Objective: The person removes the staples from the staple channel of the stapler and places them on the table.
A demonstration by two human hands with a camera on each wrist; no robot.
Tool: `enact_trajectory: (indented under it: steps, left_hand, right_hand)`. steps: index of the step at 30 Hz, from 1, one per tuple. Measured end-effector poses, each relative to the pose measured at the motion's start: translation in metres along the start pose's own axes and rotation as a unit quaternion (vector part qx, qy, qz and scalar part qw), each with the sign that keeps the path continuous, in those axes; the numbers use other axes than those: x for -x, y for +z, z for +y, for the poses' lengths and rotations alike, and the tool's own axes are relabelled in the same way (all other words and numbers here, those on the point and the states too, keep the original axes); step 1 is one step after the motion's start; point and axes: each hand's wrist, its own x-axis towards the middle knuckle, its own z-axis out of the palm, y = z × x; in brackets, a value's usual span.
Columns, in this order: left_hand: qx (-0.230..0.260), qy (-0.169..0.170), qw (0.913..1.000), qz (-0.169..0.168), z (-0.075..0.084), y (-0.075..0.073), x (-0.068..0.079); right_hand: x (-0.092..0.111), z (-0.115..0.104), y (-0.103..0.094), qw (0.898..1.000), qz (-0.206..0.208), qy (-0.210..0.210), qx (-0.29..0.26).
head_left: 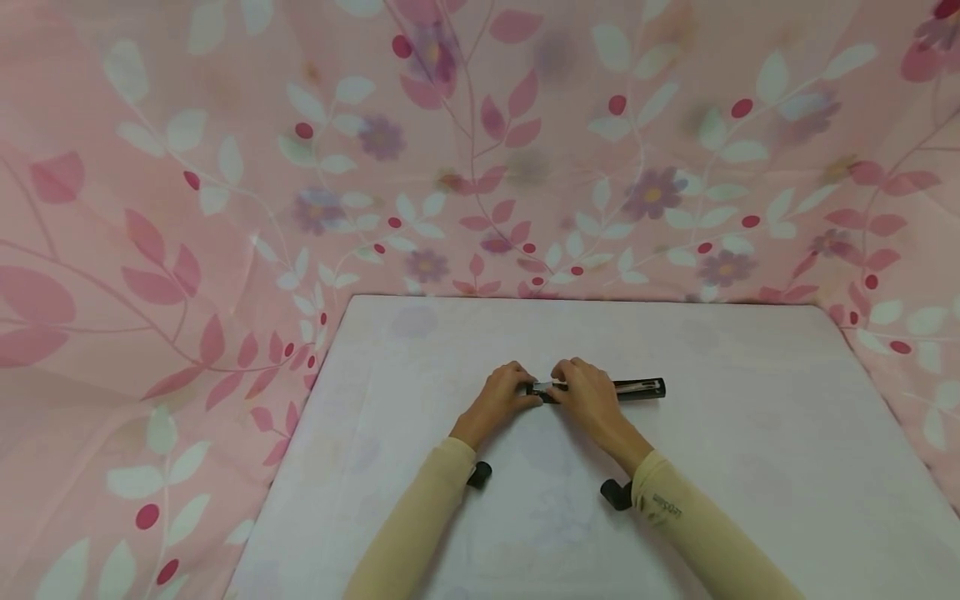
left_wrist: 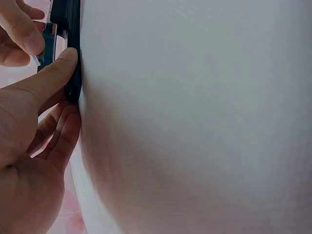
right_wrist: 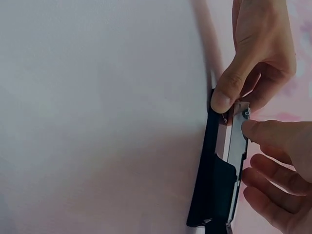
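A black stapler (head_left: 641, 388) with a bare metal magazine (right_wrist: 236, 139) lies across the white surface, long and narrow. My left hand (head_left: 493, 407) grips its left end, thumb pressed on the black base (left_wrist: 73, 80) and fingers round the far side. Closer to the middle, my right hand (head_left: 590, 398) pinches the metal magazine near that same end, its thumb (right_wrist: 253, 130) against the metal. The other right fingers are bent along the stapler's side. A gap shows between base and magazine in the right wrist view.
The white tabletop (head_left: 525, 533) carries the stapler and ends at a straight back edge. Pink flowered cloth (head_left: 480, 167) hangs behind it and at both sides. Black camera pieces (head_left: 617, 494) stick out from both sleeved wrists, near the surface.
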Motion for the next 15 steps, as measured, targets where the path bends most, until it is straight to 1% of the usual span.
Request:
enact_trajectory:
  steps: [2,4,6,9,11,15]
  left_hand:
    - [0.002,0.001,1.0,0.0,0.0,0.0,0.0]
    - [0.003,0.002,1.0,0.0,0.0,-0.001,0.0]
    - [0.005,0.001,1.0,-0.001,0.0,-0.001,0.0]
    - [0.013,-0.003,0.9999,-0.006,0.001,-0.002,0.0]
    - [0.019,-0.007,0.9998,-0.009,0.001,-0.002,0.001]
    - [0.027,-0.01,0.9995,-0.011,0.002,-0.003,0.001]
  right_hand:
    - [-0.004,-0.001,-0.002,1.0,-0.012,-0.016,0.008]
    - [-0.008,-0.003,-0.004,0.998,-0.03,-0.043,0.023]
    - [-0.011,-0.005,-0.006,0.994,-0.054,-0.078,0.047]
    - [-0.017,-0.009,-0.006,0.986,-0.085,-0.126,0.075]
    - [-0.019,-0.011,-0.006,0.981,-0.098,-0.146,0.086]
    - [-0.021,-0.014,-0.007,0.978,-0.097,-0.161,0.085]
